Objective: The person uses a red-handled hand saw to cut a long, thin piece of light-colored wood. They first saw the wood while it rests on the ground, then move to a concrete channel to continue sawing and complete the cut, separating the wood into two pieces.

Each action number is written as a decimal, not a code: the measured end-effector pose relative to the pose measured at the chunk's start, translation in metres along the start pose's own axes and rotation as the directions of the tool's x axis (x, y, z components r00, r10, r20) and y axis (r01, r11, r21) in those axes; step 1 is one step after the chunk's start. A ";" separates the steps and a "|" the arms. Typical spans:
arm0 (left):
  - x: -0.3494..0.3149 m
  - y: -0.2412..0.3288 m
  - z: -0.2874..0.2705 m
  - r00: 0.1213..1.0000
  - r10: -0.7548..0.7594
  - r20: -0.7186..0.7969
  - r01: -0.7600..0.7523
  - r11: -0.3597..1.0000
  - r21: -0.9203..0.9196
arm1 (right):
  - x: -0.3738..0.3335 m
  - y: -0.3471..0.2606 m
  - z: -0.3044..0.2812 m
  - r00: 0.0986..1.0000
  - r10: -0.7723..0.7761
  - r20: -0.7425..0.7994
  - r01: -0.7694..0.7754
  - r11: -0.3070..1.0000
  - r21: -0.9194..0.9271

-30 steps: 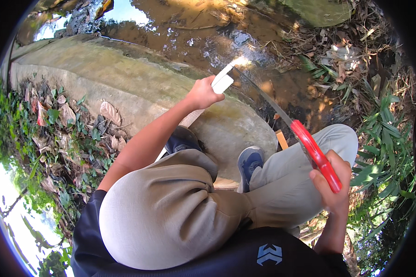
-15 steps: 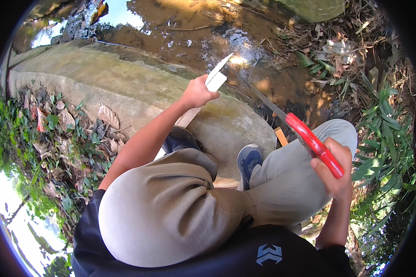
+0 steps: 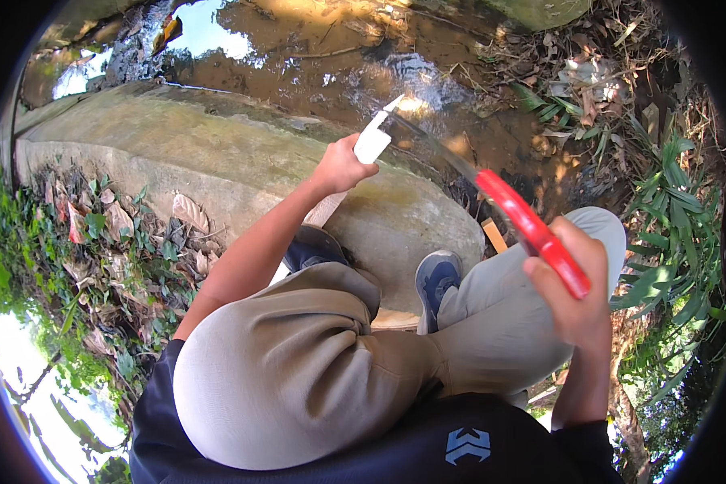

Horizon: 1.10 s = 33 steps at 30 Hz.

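My left hand (image 3: 343, 168) is closed round a pale piece of wood (image 3: 372, 145), its top end cut to a narrow, pointed tongue beside a square shoulder. Below the fist, more of the wood (image 3: 327, 208) runs down toward my left shoe. My right hand (image 3: 579, 278) grips the red handle of a hand saw (image 3: 532, 230). The saw's thin grey blade, smeared by motion, slants up and left, its far end at the narrow tongue of the wood. Whether the teeth touch the wood I cannot tell.
A curved, mossy concrete ledge (image 3: 242, 157) lies under my feet, with shallow brown water (image 3: 331, 77) beyond it. Dry leaves and plants (image 3: 121, 234) cover the left; leafy stems (image 3: 661, 210) stand at right. A short orange-brown wood piece (image 3: 494, 235) lies by my right knee.
My right hand and the saw have moved a little up and to the left, the blade sliding further toward the wood. My left hand and the wood have shifted only slightly.
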<state>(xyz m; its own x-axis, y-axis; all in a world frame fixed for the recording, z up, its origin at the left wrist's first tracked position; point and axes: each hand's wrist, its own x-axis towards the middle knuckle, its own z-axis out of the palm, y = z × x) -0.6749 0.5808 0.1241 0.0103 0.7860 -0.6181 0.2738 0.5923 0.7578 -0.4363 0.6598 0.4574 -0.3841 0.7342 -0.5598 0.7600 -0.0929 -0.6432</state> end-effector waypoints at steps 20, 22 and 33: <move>0.004 -0.007 0.003 0.998 0.065 0.028 -0.063 0.996 -0.068 | -0.010 0.060 -0.025 0.997 -0.045 -0.064 0.049 0.997 0.062; 0.003 -0.006 0.004 0.998 0.058 0.033 -0.056 0.996 -0.074 | -0.005 0.066 -0.017 0.996 -0.075 -0.038 0.078 0.993 0.088; 0.003 0.002 0.001 0.999 -0.025 0.021 0.025 0.999 -0.028 | 0.016 0.039 -0.006 0.996 -0.079 0.038 0.079 0.997 0.009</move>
<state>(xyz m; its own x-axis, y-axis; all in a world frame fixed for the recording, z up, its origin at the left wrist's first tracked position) -0.6733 0.5844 0.1232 0.0233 0.7673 -0.6409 0.2470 0.6167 0.7474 -0.4096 0.6720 0.4257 -0.4626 0.7134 -0.5264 0.7224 -0.0409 -0.6903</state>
